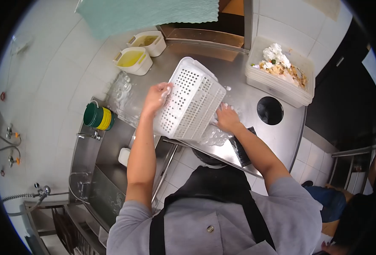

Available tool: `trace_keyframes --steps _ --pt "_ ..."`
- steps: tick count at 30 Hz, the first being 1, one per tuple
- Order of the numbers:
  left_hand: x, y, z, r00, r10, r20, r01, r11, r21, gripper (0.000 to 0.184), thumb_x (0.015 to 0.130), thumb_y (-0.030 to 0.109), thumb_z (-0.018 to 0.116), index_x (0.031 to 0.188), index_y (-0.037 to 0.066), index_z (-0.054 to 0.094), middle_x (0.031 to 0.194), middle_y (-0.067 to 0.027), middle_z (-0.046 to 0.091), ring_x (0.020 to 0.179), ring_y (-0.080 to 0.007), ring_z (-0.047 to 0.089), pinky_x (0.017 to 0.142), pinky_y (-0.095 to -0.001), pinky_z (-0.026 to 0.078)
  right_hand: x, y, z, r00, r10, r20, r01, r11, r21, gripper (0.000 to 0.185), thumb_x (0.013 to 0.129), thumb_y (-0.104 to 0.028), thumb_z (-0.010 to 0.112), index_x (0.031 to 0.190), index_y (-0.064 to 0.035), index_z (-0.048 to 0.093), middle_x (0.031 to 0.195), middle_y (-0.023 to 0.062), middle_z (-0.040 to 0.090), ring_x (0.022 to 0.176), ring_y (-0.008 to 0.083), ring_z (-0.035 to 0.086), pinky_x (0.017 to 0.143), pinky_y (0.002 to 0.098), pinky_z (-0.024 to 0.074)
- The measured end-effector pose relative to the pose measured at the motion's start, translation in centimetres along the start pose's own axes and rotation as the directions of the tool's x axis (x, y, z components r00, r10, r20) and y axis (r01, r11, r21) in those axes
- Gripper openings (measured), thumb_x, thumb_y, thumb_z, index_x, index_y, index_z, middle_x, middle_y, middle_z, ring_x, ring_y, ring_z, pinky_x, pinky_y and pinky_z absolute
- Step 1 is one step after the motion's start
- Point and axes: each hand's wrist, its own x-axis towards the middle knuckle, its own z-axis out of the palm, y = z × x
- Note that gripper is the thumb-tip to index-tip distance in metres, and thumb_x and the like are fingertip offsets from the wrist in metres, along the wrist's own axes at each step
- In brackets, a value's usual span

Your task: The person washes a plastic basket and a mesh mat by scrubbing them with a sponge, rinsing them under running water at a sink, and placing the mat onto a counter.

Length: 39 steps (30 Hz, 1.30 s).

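Note:
A white perforated plastic basket (188,100) is held tilted over a steel counter (222,70). My left hand (156,98) is closed on its left rim, with white suds on the fingers. At the basket's lower right side is my right hand (227,118), its fingers bent toward the wall and wet with foam. What those fingers hold, if anything, is hidden. Soapy water (215,137) lies on the counter beneath the basket and around my right hand.
White tubs (135,66) of yellowish liquid and clear glasses (122,89) stand at the left. A green and yellow bucket (98,117) is by the sink. A food-scrap bin (281,80) and a round hole (270,110) are right. Another person (345,216) is behind right.

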Motion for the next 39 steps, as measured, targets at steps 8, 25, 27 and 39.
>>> trace_keyframes --steps 8,25,27,39 --pt "0.8 -3.0 1.0 1.000 0.014 0.009 -0.014 1.000 -0.023 0.053 0.093 0.045 0.064 0.108 -0.005 0.069 0.084 -0.0017 0.067 0.071 -0.0072 0.055 0.065 -0.0248 0.044 1.3 6.2 -3.8 0.853 0.506 -0.123 -0.422 0.810 0.407 0.039 0.087 -0.024 0.061 0.118 0.0004 0.058 0.106 0.0266 0.065 0.102 0.0433 0.062 0.091 0.0481 0.0481" --pt "1.8 0.1 4.5 0.963 0.257 -0.083 -0.195 0.873 0.448 0.062 0.100 0.049 0.040 0.086 -0.005 0.067 0.087 -0.0330 0.063 0.089 -0.0502 0.062 0.080 -0.0536 0.047 8.9 -7.0 -13.6 0.848 0.175 -0.500 0.001 0.943 0.333 0.029 0.083 -0.015 0.061 0.111 -0.0067 0.057 0.111 0.0208 0.057 0.104 0.0394 0.058 0.085 0.0458 0.0497" --pt "4.5 -1.9 5.3 0.968 0.226 -0.107 -0.152 0.872 0.465 0.062 0.100 0.048 0.039 0.086 -0.006 0.068 0.087 -0.0335 0.063 0.089 -0.0505 0.062 0.081 -0.0535 0.048 7.5 -8.9 -11.5 0.813 0.220 -0.539 -0.041 0.945 0.324 0.031 0.081 -0.014 0.061 0.111 -0.0063 0.056 0.112 0.0206 0.057 0.103 0.0395 0.058 0.085 0.0458 0.0500" --pt "3.6 -21.3 11.6 0.955 -0.179 -0.235 0.229 0.951 0.207 0.072 0.101 0.051 0.034 0.085 -0.011 0.067 0.087 -0.0354 0.063 0.088 -0.0492 0.062 0.079 -0.0527 0.046 9.5 -9.0 -2.9 0.975 0.079 -0.207 -0.059 0.993 0.102 0.038 0.075 -0.009 0.061 0.113 -0.0092 0.058 0.086 0.0158 0.067 0.082 0.0341 0.067 0.069 0.0459 0.0529"
